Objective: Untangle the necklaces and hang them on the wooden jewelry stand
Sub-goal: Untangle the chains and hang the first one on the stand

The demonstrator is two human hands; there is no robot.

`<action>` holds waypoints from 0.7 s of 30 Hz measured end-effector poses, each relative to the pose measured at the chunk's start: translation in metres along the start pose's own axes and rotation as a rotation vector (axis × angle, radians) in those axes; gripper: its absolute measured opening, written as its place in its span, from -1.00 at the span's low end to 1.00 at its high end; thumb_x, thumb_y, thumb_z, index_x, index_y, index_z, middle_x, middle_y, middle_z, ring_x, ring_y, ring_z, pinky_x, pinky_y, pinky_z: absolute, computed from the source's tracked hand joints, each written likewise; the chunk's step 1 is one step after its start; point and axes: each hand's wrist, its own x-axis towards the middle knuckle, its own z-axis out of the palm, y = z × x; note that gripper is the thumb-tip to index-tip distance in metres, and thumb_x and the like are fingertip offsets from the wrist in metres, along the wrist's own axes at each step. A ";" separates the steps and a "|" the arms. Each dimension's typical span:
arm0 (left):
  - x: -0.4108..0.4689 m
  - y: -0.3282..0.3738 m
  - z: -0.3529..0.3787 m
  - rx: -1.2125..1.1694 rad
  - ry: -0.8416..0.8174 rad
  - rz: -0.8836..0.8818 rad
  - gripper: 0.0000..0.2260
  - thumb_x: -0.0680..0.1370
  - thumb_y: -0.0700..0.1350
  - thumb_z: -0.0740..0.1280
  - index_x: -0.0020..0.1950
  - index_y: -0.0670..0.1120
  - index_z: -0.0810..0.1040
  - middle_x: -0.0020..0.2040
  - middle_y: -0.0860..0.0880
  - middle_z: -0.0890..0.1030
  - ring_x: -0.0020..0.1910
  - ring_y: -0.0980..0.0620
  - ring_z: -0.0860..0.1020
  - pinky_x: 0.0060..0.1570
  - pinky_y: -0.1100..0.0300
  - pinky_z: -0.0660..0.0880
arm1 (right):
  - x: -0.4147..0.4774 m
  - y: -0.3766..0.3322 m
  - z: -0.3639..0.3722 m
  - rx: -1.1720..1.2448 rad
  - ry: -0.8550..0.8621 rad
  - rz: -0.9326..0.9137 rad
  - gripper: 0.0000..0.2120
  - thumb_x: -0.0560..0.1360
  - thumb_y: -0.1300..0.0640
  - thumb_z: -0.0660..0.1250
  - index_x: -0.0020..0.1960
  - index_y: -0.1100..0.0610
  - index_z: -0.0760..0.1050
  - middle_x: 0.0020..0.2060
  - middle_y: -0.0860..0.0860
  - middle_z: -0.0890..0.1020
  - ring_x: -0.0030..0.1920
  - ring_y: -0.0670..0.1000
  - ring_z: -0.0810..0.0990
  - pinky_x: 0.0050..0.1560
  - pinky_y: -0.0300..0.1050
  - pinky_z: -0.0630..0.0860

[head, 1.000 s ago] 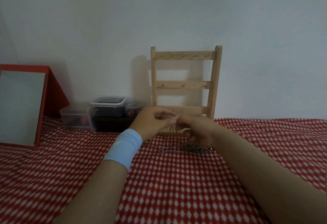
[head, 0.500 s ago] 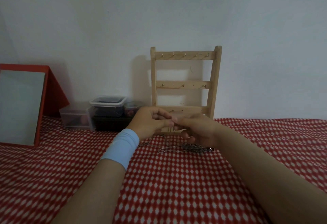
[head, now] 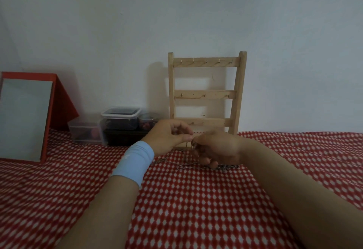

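Left hand (head: 169,138) and right hand (head: 218,148) meet fingertip to fingertip, each grip pinching a strand of the necklaces (head: 188,166). The strand hangs roughly vertical from the pinch. The rest of the chain lies in a tangle running left-right on the red-and-white cloth (head: 196,209), under the hands. Stand (head: 206,95) is upright just behind, against a white wall (head: 176,12), hooks facing the camera, rails horizontal. Far left: mirror (head: 23,119); between the mirror and the stand, plastic boxes (head: 120,118). Blue wristband (head: 135,162) on left wrist.
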 end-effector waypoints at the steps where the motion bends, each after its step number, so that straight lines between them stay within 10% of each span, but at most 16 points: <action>1: 0.001 0.002 0.001 0.008 0.012 0.019 -0.90 0.49 -0.17 0.47 -0.08 0.03 0.67 -0.17 0.13 0.67 -0.16 0.29 0.59 -0.07 0.40 0.49 | -0.001 -0.001 0.000 -0.078 0.017 0.005 -0.68 0.73 -0.03 0.05 0.18 0.19 0.43 -0.27 0.00 0.55 -0.39 -0.07 0.44 -0.39 -0.21 0.35; 9: 0.002 0.001 0.003 -0.068 -0.085 -0.118 -0.85 0.49 -0.10 0.47 0.04 0.00 0.63 -0.03 0.02 0.69 0.01 0.10 0.64 0.10 0.27 0.53 | 0.001 0.002 0.000 -0.202 0.151 -0.108 -0.65 0.71 -0.01 0.06 -0.01 0.17 0.50 -0.28 0.05 0.56 -0.37 -0.03 0.46 -0.39 -0.20 0.39; 21: 0.004 0.001 0.003 -0.043 0.023 -0.050 -0.94 0.55 -0.17 0.40 -0.05 0.00 0.62 -0.15 0.08 0.65 -0.19 0.22 0.57 -0.12 0.37 0.46 | 0.007 0.007 -0.006 0.070 0.154 -0.169 -0.68 0.72 0.05 0.14 0.25 0.28 0.49 -0.24 0.01 0.55 -0.37 -0.08 0.43 -0.43 -0.22 0.38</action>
